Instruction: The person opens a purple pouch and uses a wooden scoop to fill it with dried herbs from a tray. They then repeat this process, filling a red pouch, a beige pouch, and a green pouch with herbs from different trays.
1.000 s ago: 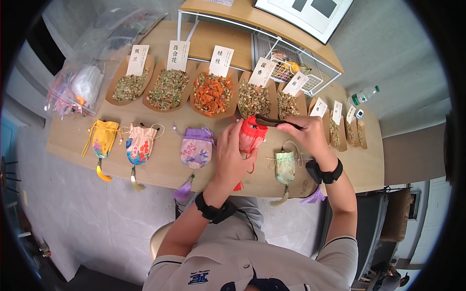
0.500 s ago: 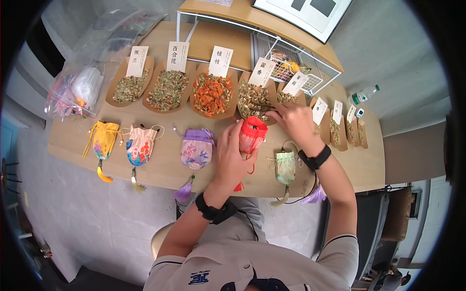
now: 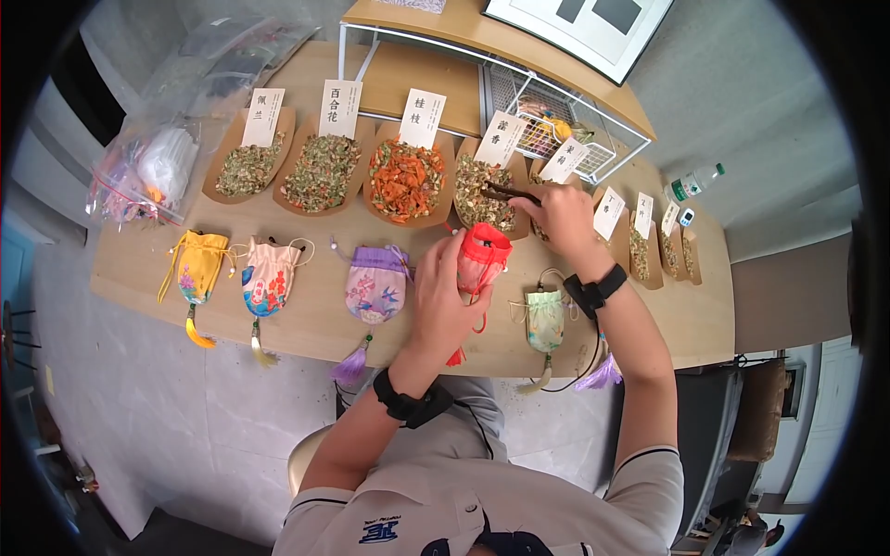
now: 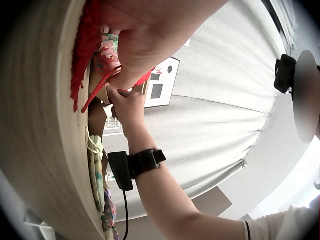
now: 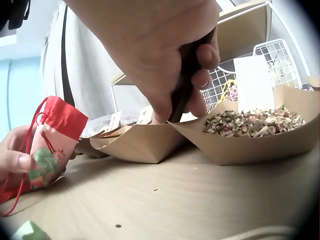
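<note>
My left hand (image 3: 438, 287) holds a red drawstring pouch (image 3: 480, 258) upright near the front of the table, its mouth spread and facing up. In the right wrist view the pouch (image 5: 55, 137) shows a green and red pattern with red cords hanging beside it. My right hand (image 3: 567, 222) grips dark tongs (image 3: 512, 193), whose slightly parted tips reach into the dried herbs (image 3: 484, 196) of a brown paper tray (image 5: 150, 142). That tray stands just behind the pouch. In the right wrist view the tips are hidden behind the tray wall.
More paper trays of herbs with labels stand in a row, one with orange pieces (image 3: 406, 181). Along the front lie yellow (image 3: 197, 264), cream (image 3: 269, 278), purple (image 3: 375, 287) and green (image 3: 544, 320) pouches. Behind are a wire basket (image 3: 593, 157), a bottle (image 3: 697, 182) and plastic bags (image 3: 153, 167).
My right hand has carried the tongs from over the pouch's mouth to the herb tray behind it, and the tips have shifted within the herbs. The left hand and pouch have stayed put.
</note>
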Tool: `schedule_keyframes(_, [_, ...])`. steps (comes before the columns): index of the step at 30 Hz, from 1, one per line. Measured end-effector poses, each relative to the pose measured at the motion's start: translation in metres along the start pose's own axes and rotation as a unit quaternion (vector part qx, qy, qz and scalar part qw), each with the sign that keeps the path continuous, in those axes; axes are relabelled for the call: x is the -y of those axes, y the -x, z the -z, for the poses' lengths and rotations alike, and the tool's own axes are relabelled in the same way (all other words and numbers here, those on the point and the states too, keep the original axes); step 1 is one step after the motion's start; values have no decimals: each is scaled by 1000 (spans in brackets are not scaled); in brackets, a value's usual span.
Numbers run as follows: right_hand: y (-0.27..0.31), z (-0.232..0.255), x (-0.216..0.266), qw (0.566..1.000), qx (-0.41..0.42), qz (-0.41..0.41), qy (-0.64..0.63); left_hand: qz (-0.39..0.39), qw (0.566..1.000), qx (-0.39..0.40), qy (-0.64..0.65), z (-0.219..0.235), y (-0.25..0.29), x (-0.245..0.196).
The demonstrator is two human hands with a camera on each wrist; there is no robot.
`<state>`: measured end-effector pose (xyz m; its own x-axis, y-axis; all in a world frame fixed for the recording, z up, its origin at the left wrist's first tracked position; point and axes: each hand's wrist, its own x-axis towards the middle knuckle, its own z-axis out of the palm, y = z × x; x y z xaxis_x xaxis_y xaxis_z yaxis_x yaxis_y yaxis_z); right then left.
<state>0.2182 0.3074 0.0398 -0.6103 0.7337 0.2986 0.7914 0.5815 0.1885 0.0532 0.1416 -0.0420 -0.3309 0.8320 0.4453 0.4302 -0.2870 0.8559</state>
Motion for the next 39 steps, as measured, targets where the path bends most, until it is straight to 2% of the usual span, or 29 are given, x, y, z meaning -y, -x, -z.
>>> schedule_keyframes(3, [-3,3,3,1000,15,5,-11,0,1000,0,-1,0,0,0])
schedule_keyframes(9, [-4,-9,5,999,-19,38,-18,3,1000,4,-1,0,0,1])
schedule_keyframes(12, [-3,-7,10,998,-6,43,47,6,1000,6,-1,0,0,1])
schedule_keyframes(15, [0,-12,11,994,-38,78,62,2,1000,5,-2,0,0,0])
schedule_keyframes(18, [2,-11,11,995,-44,78,47,3,1000,6,-1,0,0,1])
schedule_keyframes(21, [5,-13,7,1000,-30,4,-7,5,1000,6,2,1,-1,-1])
schedule_keyframes(24, [8,6,11,993,-64,-38,-97,4,1000,3,5,0,0,-1])
schedule_keyframes(27, [13,11,-3,988,-55,-17,-141,4,1000,2,4,0,0,0])
schedule_keyframes(30, [21,44,12,973,-53,-49,-220,3,1000,1,1,1,-1,0])
schedule_keyframes(33, [34,60,15,962,-77,13,-262,2,1000,-3,2,0,0,0])
schedule_keyframes(36, [41,77,16,976,-43,51,-205,3,1000,-1,3,0,0,-1])
schedule_keyframes(39, [44,69,10,971,-75,70,-215,0,1000,-4,4,0,0,0])
